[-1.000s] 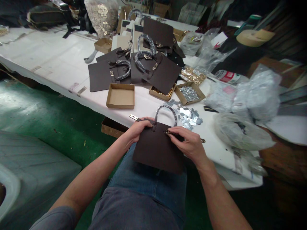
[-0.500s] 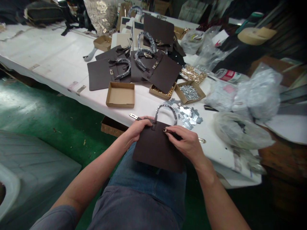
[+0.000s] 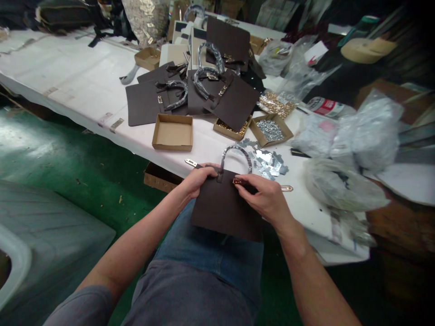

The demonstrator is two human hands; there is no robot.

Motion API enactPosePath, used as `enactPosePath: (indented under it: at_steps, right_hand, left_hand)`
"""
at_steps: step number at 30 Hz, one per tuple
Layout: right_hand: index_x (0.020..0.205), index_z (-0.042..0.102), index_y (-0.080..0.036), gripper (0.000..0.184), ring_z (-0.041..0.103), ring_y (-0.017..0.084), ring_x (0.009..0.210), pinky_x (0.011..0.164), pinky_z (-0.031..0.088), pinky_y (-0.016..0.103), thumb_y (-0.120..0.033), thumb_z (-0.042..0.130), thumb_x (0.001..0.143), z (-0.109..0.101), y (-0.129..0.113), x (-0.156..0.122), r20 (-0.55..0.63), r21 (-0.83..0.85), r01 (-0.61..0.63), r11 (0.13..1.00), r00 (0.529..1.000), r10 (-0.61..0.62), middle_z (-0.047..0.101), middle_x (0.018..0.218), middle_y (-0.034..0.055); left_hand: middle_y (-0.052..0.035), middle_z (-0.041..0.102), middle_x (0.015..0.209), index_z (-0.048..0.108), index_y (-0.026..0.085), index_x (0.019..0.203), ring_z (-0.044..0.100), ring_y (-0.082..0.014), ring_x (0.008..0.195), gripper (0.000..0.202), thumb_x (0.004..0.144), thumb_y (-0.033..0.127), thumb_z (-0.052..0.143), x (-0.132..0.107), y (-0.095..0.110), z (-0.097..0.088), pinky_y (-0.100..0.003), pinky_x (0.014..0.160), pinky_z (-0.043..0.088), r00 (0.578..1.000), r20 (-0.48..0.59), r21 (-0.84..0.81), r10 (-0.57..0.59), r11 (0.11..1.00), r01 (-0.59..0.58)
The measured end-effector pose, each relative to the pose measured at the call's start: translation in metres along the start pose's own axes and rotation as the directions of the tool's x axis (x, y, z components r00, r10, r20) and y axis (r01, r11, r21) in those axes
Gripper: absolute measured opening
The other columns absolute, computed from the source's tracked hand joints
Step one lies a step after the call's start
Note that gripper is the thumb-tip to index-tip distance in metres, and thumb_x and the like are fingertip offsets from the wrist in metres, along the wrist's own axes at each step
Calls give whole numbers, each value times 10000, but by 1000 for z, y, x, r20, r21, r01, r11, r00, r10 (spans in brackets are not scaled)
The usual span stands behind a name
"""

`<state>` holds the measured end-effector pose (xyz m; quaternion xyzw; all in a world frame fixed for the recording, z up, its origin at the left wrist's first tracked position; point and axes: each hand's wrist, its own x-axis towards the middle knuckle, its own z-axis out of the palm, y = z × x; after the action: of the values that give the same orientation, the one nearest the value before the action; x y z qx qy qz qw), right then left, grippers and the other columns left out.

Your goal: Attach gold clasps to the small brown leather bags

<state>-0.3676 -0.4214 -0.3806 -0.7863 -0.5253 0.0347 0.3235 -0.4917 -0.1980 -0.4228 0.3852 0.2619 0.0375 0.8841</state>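
A dark brown handbag panel [image 3: 226, 210] rests against my lap, its plastic-wrapped handle [image 3: 237, 148] arching over the table's edge. My left hand [image 3: 202, 178] is closed on the panel's upper left edge, thumb on the front by the handle's base. Between thumb and fingers, my right hand [image 3: 260, 192] pinches a small shiny metal clasp [image 3: 237, 181] against the panel's front, right of the middle. A strap with a gold metal plate [image 3: 192, 163] juts out beyond my left hand. Past my right hand shows another gold plate [image 3: 286, 188].
Flat silver metal plates [image 3: 271, 164] lie loose just beyond the handle. Behind are an open cardboard box [image 3: 172, 132], a box of small silver parts [image 3: 270, 130] and a pile of brown bag panels [image 3: 234, 106]. Plastic bags [image 3: 340, 183] crowd the right; a grey bin [image 3: 57, 244] stands left.
The metal clasp has turned slightly in my right fingers and sits a little higher on the panel. The gold plate at the right has risen a bit. My left hand keeps its hold.
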Motion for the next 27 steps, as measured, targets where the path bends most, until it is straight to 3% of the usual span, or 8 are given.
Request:
enactPosePath:
  at_steps: [6, 16, 27]
  right_hand:
    - [1135, 804, -302, 141, 812, 254, 1092, 1006, 685, 484, -240, 692, 1077, -1, -1, 3, 59, 42, 52, 998, 997, -54, 853, 1187, 33]
    - [1121, 801, -300, 139, 817, 238, 1024, 925, 665, 437, -230, 699, 1057, -1, -4, 9, 122, -15, 47, 999, 991, -45, 858, 1143, 11]
    - [1141, 846, -296, 158, 839, 230, 1047, 970, 692, 435, -262, 707, 1077, 3, -6, 7, 115, -17, 48, 999, 992, -45, 881, 1168, 3]
  left_hand:
    - [-79, 784, 822, 792, 130, 1058, 683, -193, 651, 492, 569, 184, 774, 2, -1, -4, -276, 596, 569, 1000, 7, -5, -12, 1000, 12]
    - [-73, 791, 811, 801, 144, 1035, 683, -193, 630, 461, 577, 170, 757, 1, -4, -7, -282, 578, 569, 1000, -8, -2, 0, 1000, 0]
    - [-71, 790, 811, 803, 156, 1030, 691, -201, 644, 454, 579, 181, 758, -1, -6, -7, -288, 585, 551, 999, -33, 21, 20, 1000, -19]
